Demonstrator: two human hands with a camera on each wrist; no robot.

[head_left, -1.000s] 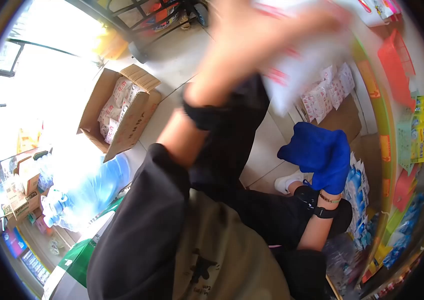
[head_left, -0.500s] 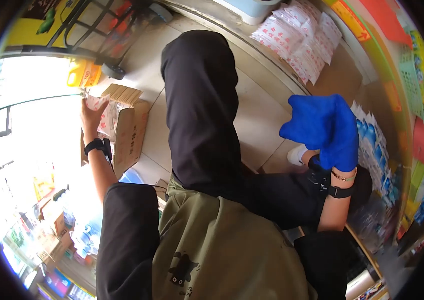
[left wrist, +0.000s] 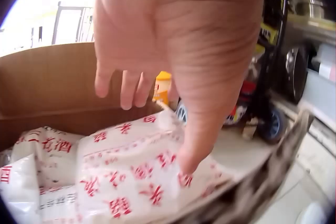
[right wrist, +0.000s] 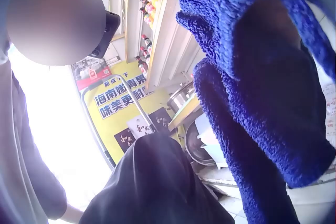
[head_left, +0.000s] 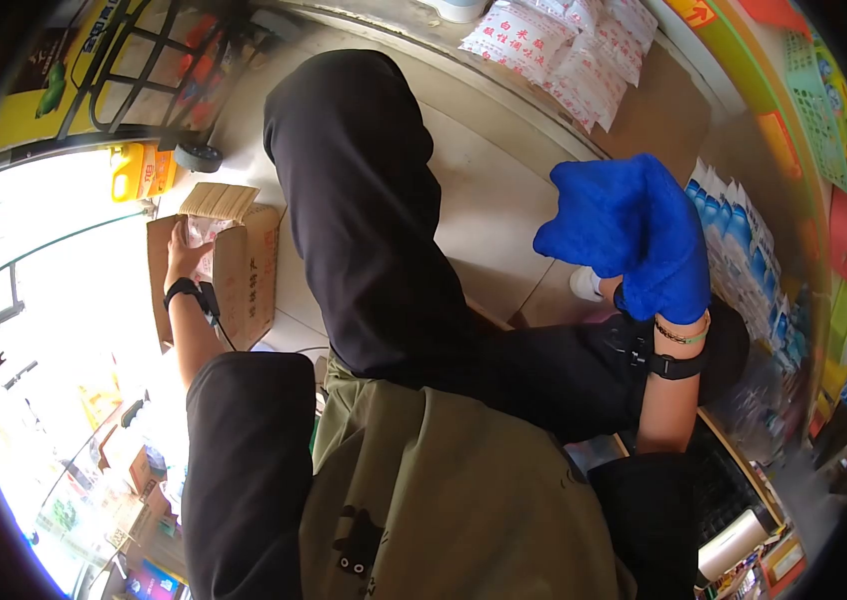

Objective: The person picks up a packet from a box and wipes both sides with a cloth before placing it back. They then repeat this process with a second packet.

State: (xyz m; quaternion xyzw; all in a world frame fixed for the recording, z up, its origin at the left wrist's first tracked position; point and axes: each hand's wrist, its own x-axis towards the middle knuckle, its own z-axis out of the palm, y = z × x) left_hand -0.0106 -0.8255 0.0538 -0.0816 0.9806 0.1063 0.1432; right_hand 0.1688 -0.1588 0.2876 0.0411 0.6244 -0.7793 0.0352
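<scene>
At the open carton [head_left: 250, 280], my left hand [head_left: 182, 258] reaches in from above. The left wrist view shows this hand [left wrist: 173, 45] over a white bag with red print [left wrist: 131, 171]; its thumb touches the bag's face, and the other fingers hang apart, extended above its top edge. More bags [left wrist: 47, 155] lie beside it in the carton. A blue cloth [head_left: 634, 230] covers my right hand, whose fingers are hidden. The cloth's folds [right wrist: 273, 108] fill the right side of the right wrist view.
White bags with red print [head_left: 584, 60] lie on cardboard at the top. A black trolley [head_left: 144, 80] and a yellow jug [head_left: 134, 172] stand beyond the carton. Blue-and-white packs [head_left: 739, 240] line the right side. My raised knee [head_left: 344, 130] is between the hands.
My left hand has swung from the upper middle to the carton on the left, carrying a white bag, then lowered into it. The fingers now stand apart. The blue cloth remains over my right hand.
</scene>
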